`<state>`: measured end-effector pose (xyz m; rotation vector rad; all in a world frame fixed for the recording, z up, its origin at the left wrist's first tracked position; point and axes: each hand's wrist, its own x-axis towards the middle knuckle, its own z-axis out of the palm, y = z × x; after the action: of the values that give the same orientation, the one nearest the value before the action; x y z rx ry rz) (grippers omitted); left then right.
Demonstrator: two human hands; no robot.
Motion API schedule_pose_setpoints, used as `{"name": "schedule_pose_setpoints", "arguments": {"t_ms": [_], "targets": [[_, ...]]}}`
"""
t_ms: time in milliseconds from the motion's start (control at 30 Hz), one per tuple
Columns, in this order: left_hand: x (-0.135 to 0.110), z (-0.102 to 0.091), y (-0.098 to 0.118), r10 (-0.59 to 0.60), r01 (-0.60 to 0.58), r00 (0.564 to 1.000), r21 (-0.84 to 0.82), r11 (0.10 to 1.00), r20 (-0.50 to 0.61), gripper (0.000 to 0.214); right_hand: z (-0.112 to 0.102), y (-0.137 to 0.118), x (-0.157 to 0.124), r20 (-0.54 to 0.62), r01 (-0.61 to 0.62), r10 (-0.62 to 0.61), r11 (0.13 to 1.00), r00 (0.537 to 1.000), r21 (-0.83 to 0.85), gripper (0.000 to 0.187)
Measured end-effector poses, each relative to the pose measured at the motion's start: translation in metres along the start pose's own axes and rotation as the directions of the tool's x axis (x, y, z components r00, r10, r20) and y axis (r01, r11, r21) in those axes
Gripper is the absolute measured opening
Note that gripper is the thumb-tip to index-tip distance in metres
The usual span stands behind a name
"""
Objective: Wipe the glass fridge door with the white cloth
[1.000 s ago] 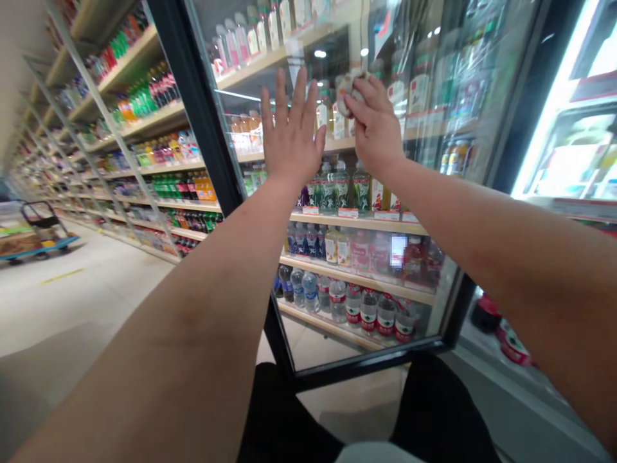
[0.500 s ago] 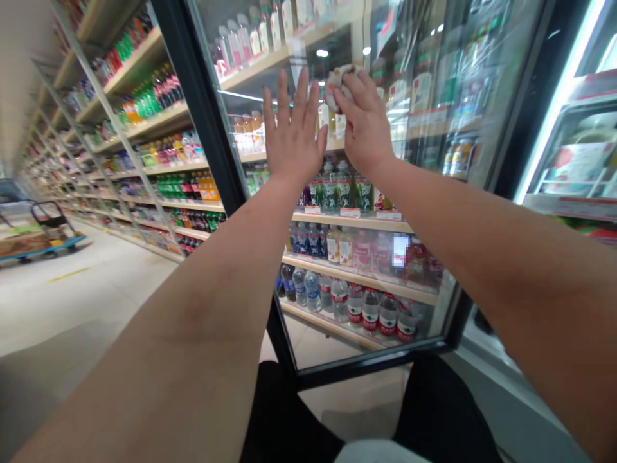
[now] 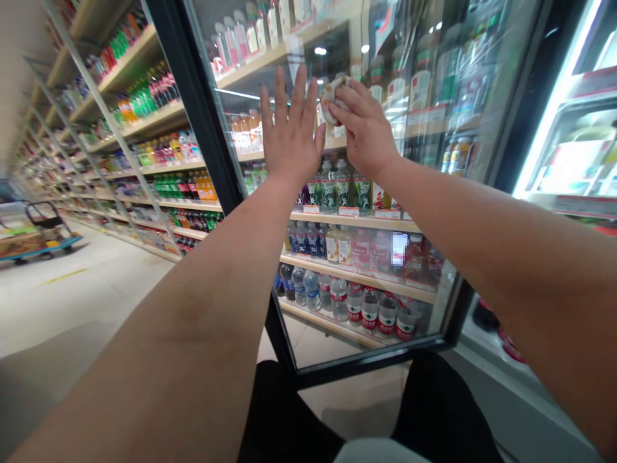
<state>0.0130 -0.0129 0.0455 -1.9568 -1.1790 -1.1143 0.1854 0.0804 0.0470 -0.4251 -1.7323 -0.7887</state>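
Left hand (image 3: pixel 292 145) is spread, palm toward the glass door (image 3: pixel 371 368), while the right hand (image 3: pixel 370 132), the nearer, pinches a crumpled cloth (image 3: pixel 331 106) just right of the left's fingers, its long axis tilted, upper end rightward.

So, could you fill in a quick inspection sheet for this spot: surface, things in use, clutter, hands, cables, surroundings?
Surface: glass pane in a dark frame; ceiling lights reflected in it.
Things in use: crumpled pale cloth.
Clutter: loaded cart on the floor, far left.
Hands: left hand has fingers spread, seemingly against the pane; right hand grips the cloth.
Cables: nothing seen.
Surroundings: drink shelves left; bottles seen through the glass; lit display case right.
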Motion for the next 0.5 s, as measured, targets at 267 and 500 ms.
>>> {"name": "schedule_pose_setpoints", "arguments": {"t_ms": [267, 500], "targets": [[0.0, 0.001, -0.003, 0.04, -0.037, 0.998, 0.084, 0.996, -0.043, 0.09, -0.002, -0.003, 0.009, 0.023, -0.043, 0.044, 0.997, 0.999, -0.061, 0.042], [0.0, 0.001, -0.003, 0.037, -0.033, 0.998, 0.086, 0.996, -0.04, 0.083, -0.007, 0.01, -0.005, 0.071, 0.079, -0.08, 0.997, 0.994, 0.006, 0.047]]}}
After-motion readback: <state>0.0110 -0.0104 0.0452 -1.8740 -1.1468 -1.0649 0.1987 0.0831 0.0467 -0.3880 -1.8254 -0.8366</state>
